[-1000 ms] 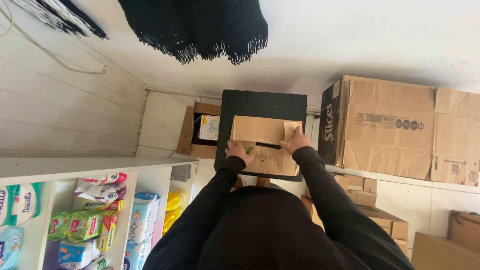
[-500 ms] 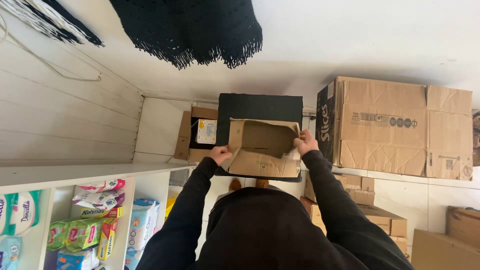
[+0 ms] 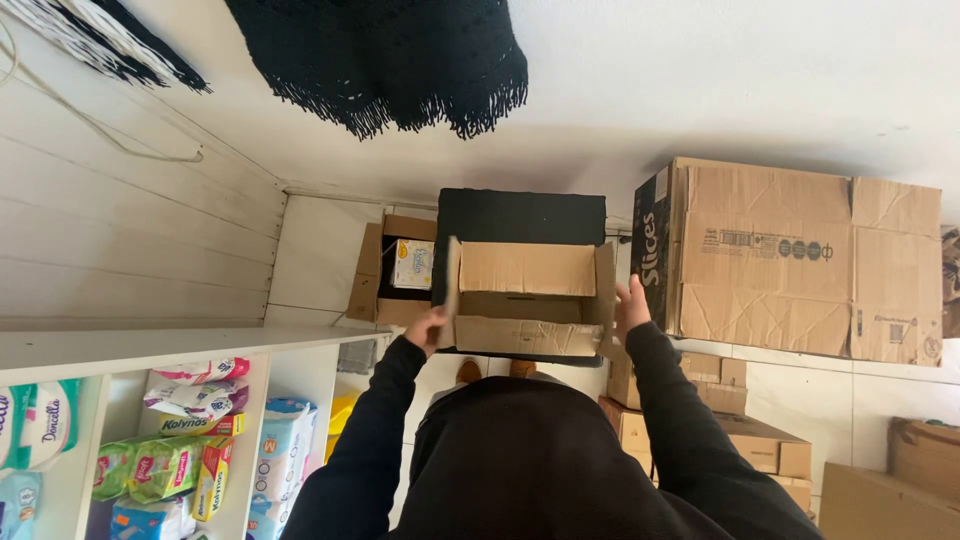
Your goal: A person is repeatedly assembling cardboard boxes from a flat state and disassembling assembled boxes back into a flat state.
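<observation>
One open cardboard box [image 3: 525,295] sits in front of the person, on top of one black case [image 3: 520,215], with its four flaps spread out; the left hand [image 3: 428,328] clasps the flap at the box's left side, fingers wrapped on its edge; the right hand [image 3: 630,308] presses flat against the flap at the box's right side, and whether its fingers curl round the edge cannot be told; both black sleeves [image 3: 370,430] reach up to the box from below; left of the box lies one smaller open carton [image 3: 385,280] holding a white packet [image 3: 412,263]; right of the box, close to it, stands one big brown carton [image 3: 800,255], and under that several smaller brown cartons [image 3: 745,420] are stacked; well left and below the box, one white shelf unit [image 3: 150,345] holds many wrapped packets [image 3: 165,465]; above the box one dark fringed cloth [image 3: 390,60] hangs; the box's inside is in shadow.
</observation>
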